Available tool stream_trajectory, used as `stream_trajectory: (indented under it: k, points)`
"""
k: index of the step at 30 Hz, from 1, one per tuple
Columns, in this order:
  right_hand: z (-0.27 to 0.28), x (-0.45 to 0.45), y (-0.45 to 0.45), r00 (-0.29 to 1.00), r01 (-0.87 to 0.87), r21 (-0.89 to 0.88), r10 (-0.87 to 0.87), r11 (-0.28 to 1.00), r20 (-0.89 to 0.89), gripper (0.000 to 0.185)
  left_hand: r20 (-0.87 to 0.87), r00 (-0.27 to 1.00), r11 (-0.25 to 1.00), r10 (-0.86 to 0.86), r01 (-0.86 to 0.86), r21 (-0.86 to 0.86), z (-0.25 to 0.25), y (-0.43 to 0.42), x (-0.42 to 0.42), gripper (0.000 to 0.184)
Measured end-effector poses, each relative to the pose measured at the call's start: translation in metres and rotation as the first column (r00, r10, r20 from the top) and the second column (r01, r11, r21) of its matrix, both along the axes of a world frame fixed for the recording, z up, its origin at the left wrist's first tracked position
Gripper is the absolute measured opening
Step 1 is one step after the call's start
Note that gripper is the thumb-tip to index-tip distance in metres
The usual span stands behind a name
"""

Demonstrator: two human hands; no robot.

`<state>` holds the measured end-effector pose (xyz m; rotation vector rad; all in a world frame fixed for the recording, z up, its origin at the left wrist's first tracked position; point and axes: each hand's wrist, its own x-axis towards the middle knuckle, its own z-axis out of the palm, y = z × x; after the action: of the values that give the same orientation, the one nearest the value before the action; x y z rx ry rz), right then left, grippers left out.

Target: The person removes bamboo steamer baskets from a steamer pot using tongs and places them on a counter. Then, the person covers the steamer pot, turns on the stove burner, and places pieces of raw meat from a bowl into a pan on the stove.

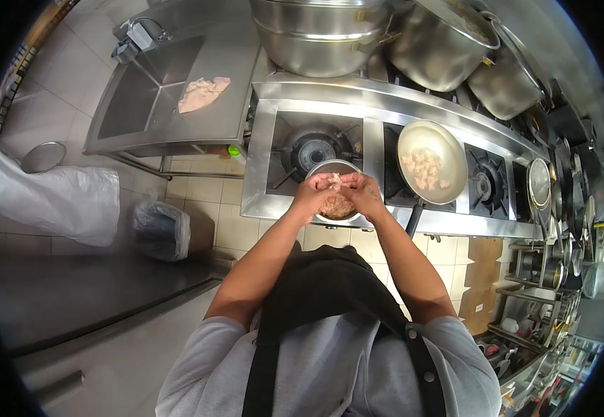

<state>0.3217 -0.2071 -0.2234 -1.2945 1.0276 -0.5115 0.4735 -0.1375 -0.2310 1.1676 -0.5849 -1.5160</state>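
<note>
My left hand (311, 192) and my right hand (364, 192) meet above a round metal bowl (333, 166) at the stove's front edge. Between their fingertips is a small pale piece of meat (336, 181), which both hands pinch. More meat pieces (336, 206) lie inside the bowl, below my fingers. To the right, a frying pan (452, 149) rests over a burner, its dark handle toward me. Pale chunks of meat (424, 169) are spread in its middle.
A cloth (204, 94) of pale pink lies beside the sink (142, 90) at the left. Big steel pots (319, 42) line the back of the stove. An unlit-looking burner (316, 151) sits behind the bowl. A lined bin (163, 229) stands on the floor, lower left.
</note>
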Motion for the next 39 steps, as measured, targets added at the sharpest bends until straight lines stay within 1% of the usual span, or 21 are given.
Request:
stream_trajectory:
  k: [2, 4, 5, 7, 9, 11, 13, 15, 17, 18, 20, 21, 23, 24, 25, 26, 30, 32, 36, 38, 39]
  points:
    - [-0.012, 0.001, -0.004, 0.994, -0.107, -0.149, 0.101, 0.983, -0.043, 0.017, 0.038, 0.999, 1.0, 0.021, -0.022, 0.022, -0.013, -0.004, 0.0, 0.038]
    - [0.003, -0.001, -0.002, 0.989, -0.148, -0.129, 0.148, 0.981, -0.012, 0.017, 0.141, 0.99, 0.995, 0.026, -0.038, 0.087, -0.019, -0.007, 0.002, 0.035]
    - [0.009, -0.001, -0.001, 0.981, -0.192, -0.11, 0.195, 0.975, 0.018, 0.017, 0.142, 0.99, 0.995, 0.023, -0.036, 0.089, -0.022, -0.005, 0.0, 0.035]
    - [0.008, -0.002, -0.005, 0.974, -0.222, -0.136, 0.225, 0.966, 0.011, 0.016, -0.064, 0.994, 0.995, 0.091, -0.094, -0.032, -0.006, -0.001, -0.004, 0.029]
    - [0.014, -0.002, -0.008, 0.968, -0.248, -0.161, 0.251, 0.955, 0.003, 0.016, -0.032, 0.999, 0.998, 0.038, -0.039, -0.039, 0.0, -0.002, -0.003, 0.026]
    - [0.023, 0.001, -0.007, 0.963, -0.259, -0.314, 0.217, 0.914, -0.162, 0.014, -0.002, 1.0, 0.999, -0.019, 0.019, -0.04, 0.0, -0.002, -0.004, 0.022]
    - [0.018, 0.002, -0.006, 0.974, -0.211, -0.311, 0.172, 0.927, -0.148, 0.014, 0.109, 0.989, 0.994, 0.1, -0.103, 0.024, -0.004, -0.004, -0.005, 0.013]
    - [0.013, 0.001, -0.005, 0.982, -0.167, -0.308, 0.131, 0.936, -0.135, 0.014, 0.122, 0.983, 0.99, 0.138, -0.14, 0.009, -0.007, -0.005, -0.008, 0.011]
    - [0.009, -0.003, -0.004, 0.989, -0.124, -0.395, 0.08, 0.91, -0.126, 0.011, 0.135, 0.963, 0.97, 0.233, -0.241, 0.043, -0.009, -0.006, -0.007, 0.011]
    - [0.005, -0.005, -0.005, 0.989, -0.125, -0.395, 0.082, 0.91, -0.125, 0.011, 0.136, 0.962, 0.969, 0.235, -0.243, 0.044, -0.011, -0.006, -0.002, 0.011]
    - [-0.003, -0.01, -0.007, 0.995, 0.078, -0.363, -0.094, 0.928, -0.027, 0.015, 0.118, 0.947, 0.936, 0.299, -0.315, 0.159, -0.013, -0.005, 0.015, 0.013]
    - [0.003, -0.01, -0.006, 0.995, 0.077, -0.363, -0.093, 0.929, -0.028, 0.015, 0.117, 0.947, 0.935, 0.3, -0.316, 0.16, -0.009, -0.005, 0.02, 0.013]
    - [0.014, -0.012, -0.003, 0.953, -0.139, -0.378, 0.021, 0.915, -0.301, 0.018, 0.141, 0.979, 0.983, 0.15, -0.163, 0.089, -0.002, -0.002, 0.025, 0.018]
    - [0.008, -0.011, -0.001, 0.954, -0.139, -0.376, 0.021, 0.916, -0.3, 0.018, 0.176, 0.98, 0.982, 0.094, -0.12, 0.145, 0.011, 0.001, 0.022, 0.019]
    - [0.0, -0.01, 0.001, 0.929, -0.265, -0.498, 0.082, 0.825, -0.36, 0.025, 0.177, 0.98, 0.982, 0.092, -0.118, 0.145, 0.008, 0.001, 0.023, 0.019]
    - [-0.007, -0.011, 0.002, 0.895, -0.385, -0.598, 0.128, 0.703, -0.426, 0.033, 0.086, 0.993, 0.984, 0.082, -0.094, 0.154, 0.003, 0.0, 0.024, 0.018]
    - [0.026, 0.0, 0.019, 0.945, -0.279, -0.716, 0.048, 0.64, -0.324, 0.046, -0.158, 0.986, 0.978, 0.049, -0.016, 0.207, -0.016, 0.001, 0.022, 0.016]
    - [0.04, 0.003, 0.022, 0.879, -0.477, -0.739, 0.266, 0.476, -0.397, 0.054, -0.112, 0.994, 0.985, 0.002, 0.017, 0.17, -0.006, 0.006, 0.014, 0.017]
    - [0.031, -0.002, 0.016, 0.855, -0.517, -0.675, 0.284, 0.526, -0.434, 0.047, -0.018, 0.994, 0.988, -0.106, 0.108, 0.111, -0.002, 0.007, 0.016, 0.018]
    - [0.039, -0.006, 0.015, 0.831, -0.525, -0.524, 0.272, 0.67, -0.485, 0.044, 0.013, 0.992, 0.986, -0.129, 0.127, 0.104, 0.009, 0.01, 0.018, 0.02]
    - [0.037, -0.009, 0.015, 0.831, -0.526, -0.524, 0.273, 0.67, -0.485, 0.044, 0.052, 0.991, 0.988, -0.124, 0.118, 0.105, 0.015, 0.011, 0.018, 0.019]
